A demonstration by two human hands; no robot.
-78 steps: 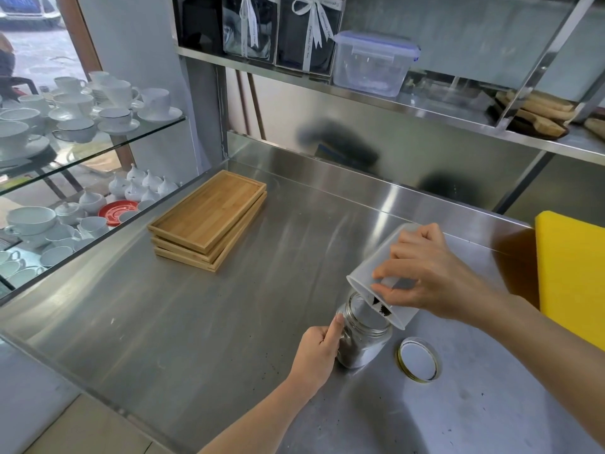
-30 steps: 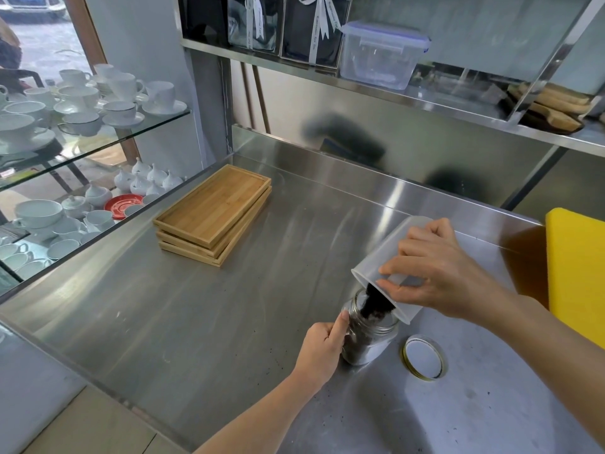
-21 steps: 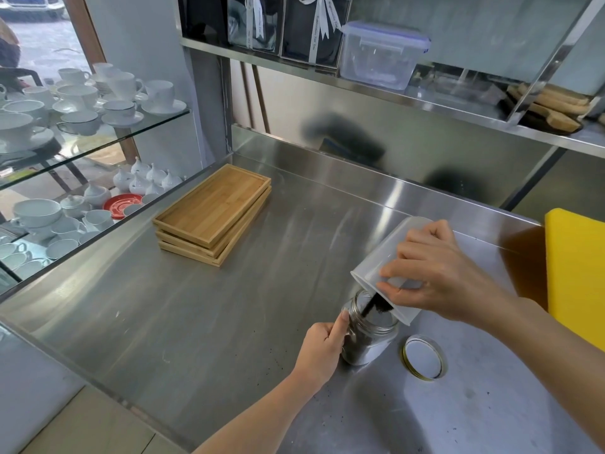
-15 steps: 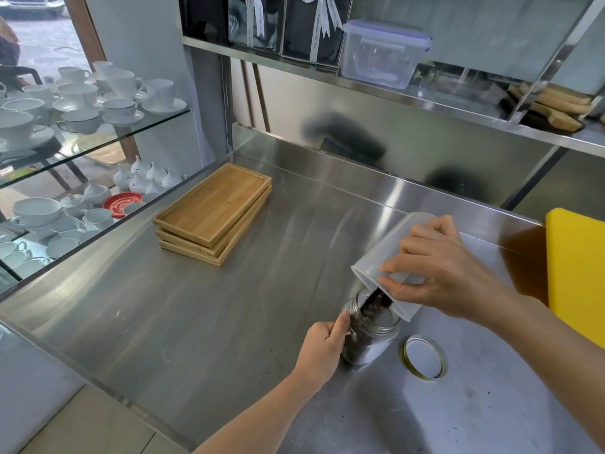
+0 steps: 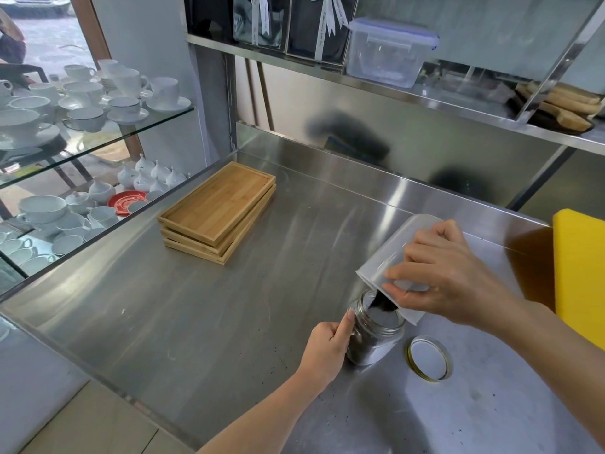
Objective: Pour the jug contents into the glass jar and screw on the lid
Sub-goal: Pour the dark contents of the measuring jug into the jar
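A translucent white jug (image 5: 397,249) is tipped mouth-down over a glass jar (image 5: 373,340), held by my right hand (image 5: 438,273). Dark loose grains (image 5: 383,303) slide from the jug's spout into the jar's mouth, and the jar is dark with them to near its neck. My left hand (image 5: 324,350) grips the jar's left side on the steel counter (image 5: 229,322). The gold-rimmed lid (image 5: 429,357) lies flat on the counter just right of the jar.
Stacked wooden trays (image 5: 219,209) sit at the counter's back left. A yellow board (image 5: 581,273) stands at the right edge. A shelf above holds a clear plastic box (image 5: 389,50). Glass shelves of white cups (image 5: 82,99) are on the left. Dark specks dot the counter.
The jar has filled up with dark grains while the jug stayed tipped over it. Both hands have kept their grips and places.
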